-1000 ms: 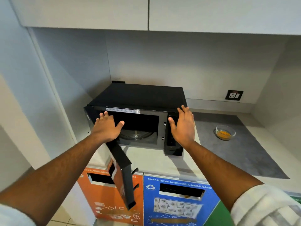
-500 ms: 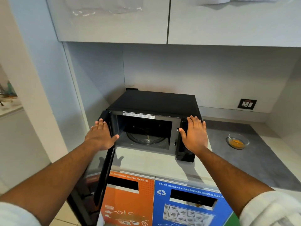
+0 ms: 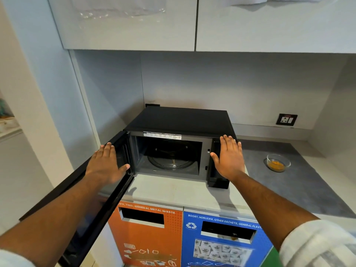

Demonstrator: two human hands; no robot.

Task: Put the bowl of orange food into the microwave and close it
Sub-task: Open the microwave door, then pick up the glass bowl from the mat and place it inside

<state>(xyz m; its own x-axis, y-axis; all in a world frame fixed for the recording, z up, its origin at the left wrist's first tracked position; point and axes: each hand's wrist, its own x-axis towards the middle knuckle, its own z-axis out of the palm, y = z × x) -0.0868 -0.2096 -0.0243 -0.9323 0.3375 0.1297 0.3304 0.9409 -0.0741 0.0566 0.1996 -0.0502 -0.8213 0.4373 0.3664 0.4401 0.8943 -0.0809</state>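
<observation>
A black microwave [image 3: 185, 120] stands on the counter in the back left corner. Its door [image 3: 107, 199] is swung wide open toward me on the left, and the cavity with the glass turntable [image 3: 171, 160] holds nothing. My left hand [image 3: 106, 164] lies flat on the inner face of the door, fingers apart. My right hand [image 3: 229, 158] rests flat against the control panel at the microwave's right front, fingers spread. A small clear glass bowl of orange food [image 3: 278, 162] sits on the grey counter mat, well to the right of the microwave, untouched.
White wall cabinets [image 3: 196, 24] hang low above the microwave. A wall socket [image 3: 286, 119] is at the back right. Below the counter edge are an orange waste bin front [image 3: 146, 237] and a blue one [image 3: 219, 243]. The grey mat [image 3: 300, 185] covers the counter's right part.
The microwave door has swung from half open to wide open with my left hand on it. My right hand has stayed on the control panel side. The camera has pulled back and up.
</observation>
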